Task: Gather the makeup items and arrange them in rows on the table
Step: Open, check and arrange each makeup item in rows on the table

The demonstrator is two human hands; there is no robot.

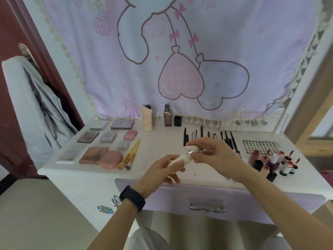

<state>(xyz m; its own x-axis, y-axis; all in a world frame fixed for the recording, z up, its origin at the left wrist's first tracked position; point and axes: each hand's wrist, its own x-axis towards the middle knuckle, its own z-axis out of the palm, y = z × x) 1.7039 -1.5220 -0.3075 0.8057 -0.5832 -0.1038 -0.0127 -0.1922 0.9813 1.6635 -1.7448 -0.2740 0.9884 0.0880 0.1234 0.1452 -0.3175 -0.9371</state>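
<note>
Above the middle of the white table [162, 139], my left hand [160, 170] grips a small white bottle [181, 159]. My right hand [214, 154] pinches the bottle's silver cap [192, 148] at its top end. Eyeshadow palettes [93, 155] and pink compacts [110, 159] lie in rows at the left, beside yellow-handled brushes [130, 154]. Upright at the back are a beige tube [147, 118], a glass bottle [167, 116] and a black cap [177, 120]. A row of pencils and slim brushes [228, 138] lies right of centre.
Several small lip-tint and polish bottles [281, 163] cluster at the right front, near a lash tray [259, 146]. A clear acrylic stand [252, 121] sits at the back right. A cartoon curtain [180, 60] hangs behind. A lilac drawer [207, 201] lies below the table edge.
</note>
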